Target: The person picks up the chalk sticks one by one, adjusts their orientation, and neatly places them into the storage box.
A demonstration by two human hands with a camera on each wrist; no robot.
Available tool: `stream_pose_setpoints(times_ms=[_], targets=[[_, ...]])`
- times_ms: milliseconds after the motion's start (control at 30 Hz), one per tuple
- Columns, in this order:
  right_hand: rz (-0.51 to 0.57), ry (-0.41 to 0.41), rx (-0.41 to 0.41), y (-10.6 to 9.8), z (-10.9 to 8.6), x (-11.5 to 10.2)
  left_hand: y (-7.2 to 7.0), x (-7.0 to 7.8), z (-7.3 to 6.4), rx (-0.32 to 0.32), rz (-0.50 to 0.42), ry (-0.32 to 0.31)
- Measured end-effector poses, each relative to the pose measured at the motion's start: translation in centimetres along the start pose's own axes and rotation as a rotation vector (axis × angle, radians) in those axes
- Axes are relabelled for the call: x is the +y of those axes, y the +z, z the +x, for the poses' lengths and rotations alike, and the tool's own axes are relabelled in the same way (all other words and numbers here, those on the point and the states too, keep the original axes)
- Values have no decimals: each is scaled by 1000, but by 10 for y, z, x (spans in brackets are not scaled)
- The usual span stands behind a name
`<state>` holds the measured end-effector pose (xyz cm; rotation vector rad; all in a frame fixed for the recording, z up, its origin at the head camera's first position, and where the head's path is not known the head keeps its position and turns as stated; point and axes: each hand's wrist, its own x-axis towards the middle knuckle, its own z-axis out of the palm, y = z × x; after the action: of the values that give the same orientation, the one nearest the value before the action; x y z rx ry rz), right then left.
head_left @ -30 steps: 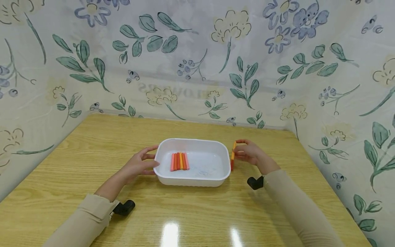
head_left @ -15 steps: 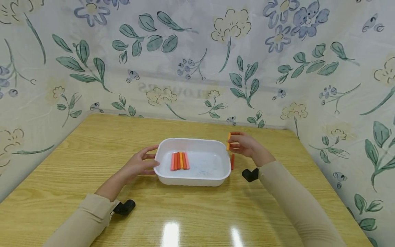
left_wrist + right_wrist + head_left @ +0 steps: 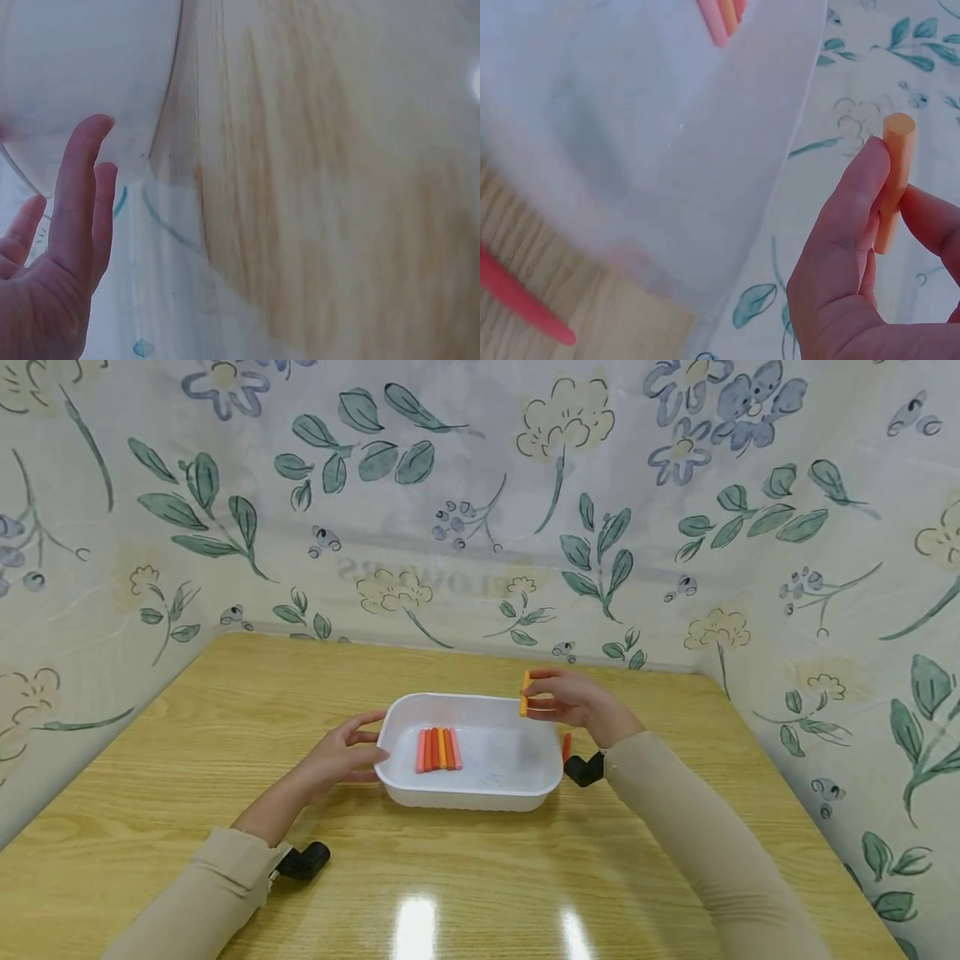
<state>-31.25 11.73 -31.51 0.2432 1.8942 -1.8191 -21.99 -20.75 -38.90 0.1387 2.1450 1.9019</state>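
Note:
My right hand (image 3: 573,697) pinches an orange crayon (image 3: 894,180) upright between thumb and fingers, over the back right part of a white plastic tray (image 3: 465,799). At the tray's left end, my left hand (image 3: 337,758) rests with extended, spread fingers against the wall, its thumb at the rim. Inside the tray, on the left, several pink, red and orange crayons (image 3: 438,750) lie side by side in a row. A red crayon (image 3: 566,747) lies on the table just outside the tray's right end, partly hidden by the right wrist's camera.
The wooden table (image 3: 360,893) carries the tray near its middle. A flower-printed cloth (image 3: 480,510) encloses the back and sides. Black wrist cameras, such as the left one (image 3: 303,862), jut out below the sleeves.
The right hand has lifted the orange crayon from beside the tray's right end and carried it left, over the tray. The red crayon stays on the table. The left hand has not moved.

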Motion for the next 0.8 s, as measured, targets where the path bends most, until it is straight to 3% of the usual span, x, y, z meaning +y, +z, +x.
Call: stream_pose_setpoints(times_ms=[567, 800], targets=[[40, 113, -66, 39, 13, -3, 1, 0, 0, -8, -3, 8], [-27, 149, -131, 51, 19, 1, 0, 0, 0, -2, -1, 9]])
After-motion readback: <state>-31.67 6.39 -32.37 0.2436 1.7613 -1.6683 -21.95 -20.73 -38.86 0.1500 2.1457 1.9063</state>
